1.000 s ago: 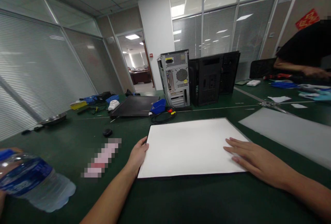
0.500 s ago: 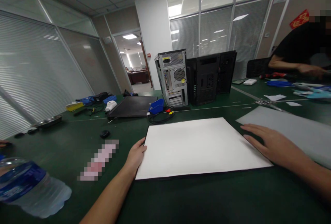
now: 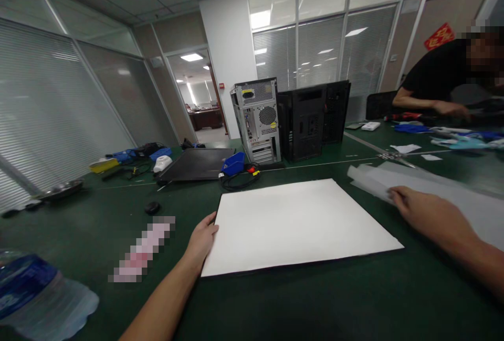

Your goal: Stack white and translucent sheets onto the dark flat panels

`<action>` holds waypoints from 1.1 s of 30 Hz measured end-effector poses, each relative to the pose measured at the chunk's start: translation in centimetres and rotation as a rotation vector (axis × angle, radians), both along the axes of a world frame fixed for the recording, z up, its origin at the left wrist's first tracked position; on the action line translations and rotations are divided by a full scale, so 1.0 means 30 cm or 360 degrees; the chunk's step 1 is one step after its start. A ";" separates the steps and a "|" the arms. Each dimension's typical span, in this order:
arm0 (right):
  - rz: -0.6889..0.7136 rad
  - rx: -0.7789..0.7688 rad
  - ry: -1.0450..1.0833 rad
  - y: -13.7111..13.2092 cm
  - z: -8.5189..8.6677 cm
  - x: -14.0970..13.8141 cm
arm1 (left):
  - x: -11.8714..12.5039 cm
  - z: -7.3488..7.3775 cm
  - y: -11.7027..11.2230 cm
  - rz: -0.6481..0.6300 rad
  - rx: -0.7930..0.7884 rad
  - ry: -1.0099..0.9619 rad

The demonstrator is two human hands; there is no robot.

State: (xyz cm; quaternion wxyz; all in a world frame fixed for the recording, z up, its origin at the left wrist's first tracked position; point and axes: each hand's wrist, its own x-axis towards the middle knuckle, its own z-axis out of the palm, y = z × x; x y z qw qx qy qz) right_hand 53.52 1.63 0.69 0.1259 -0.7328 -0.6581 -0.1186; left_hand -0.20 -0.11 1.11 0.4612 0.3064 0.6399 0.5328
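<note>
A flat white panel (image 3: 303, 225) with a thin dark edge lies in front of me on the green table. My left hand (image 3: 202, 238) grips its left side, thumb on top and the other fingers at the edge, partly hidden. To the right of the panel, my right hand (image 3: 429, 215) is closed on the near edge of a translucent sheet (image 3: 444, 189). The sheet's left end is lifted and curled, and there seems to be more than one layer. My right hand is apart from the white panel.
A silver computer case (image 3: 258, 120) and black case parts (image 3: 307, 123) stand behind the panel. A dark flat panel (image 3: 199, 165), a blue bin (image 3: 233, 164) and cables lie left of them. A water bottle (image 3: 43, 299) is at near left. Another person (image 3: 437, 78) works at far right.
My right hand has left the white panel's right edge, moved right and closed on the translucent sheet, whose left end is now raised. My left hand keeps hold of the panel.
</note>
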 end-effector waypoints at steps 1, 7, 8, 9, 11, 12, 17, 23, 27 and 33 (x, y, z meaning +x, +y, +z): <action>0.0025 0.0016 -0.0004 -0.013 0.008 -0.034 | 0.002 0.002 -0.001 0.0004 -0.0002 0.0000; 0.0726 0.0137 -0.0018 -0.117 0.014 -0.323 | 0.005 0.004 -0.002 -0.0026 0.0020 -0.0025; 0.0941 0.0123 -0.0036 -0.136 0.018 -0.369 | 0.004 0.002 -0.002 -0.0038 0.0023 -0.0023; 0.1152 0.0093 -0.0055 -0.152 0.024 -0.407 | 0.003 0.000 -0.001 -0.0046 0.0023 -0.0018; 0.1547 -0.0009 -0.0104 -0.176 0.040 -0.456 | 0.001 -0.003 0.001 -0.0051 0.0017 -0.0010; 0.1696 -0.0053 -0.0128 -0.181 0.048 -0.464 | 0.000 -0.005 0.002 -0.0049 0.0011 -0.0008; 0.1392 0.0009 -0.0050 -0.141 0.041 -0.378 | -0.001 -0.006 0.005 -0.0052 0.0029 0.0014; 0.0703 -0.0106 0.0071 -0.086 0.009 -0.264 | -0.001 -0.004 0.002 -0.0053 0.0006 0.0043; 0.0948 -0.0212 0.0208 -0.099 0.009 -0.281 | -0.002 -0.004 0.002 -0.0038 0.0010 0.0056; 0.0962 0.0085 0.0109 -0.090 0.003 -0.296 | 0.002 0.006 -0.003 -0.0018 0.0003 0.0115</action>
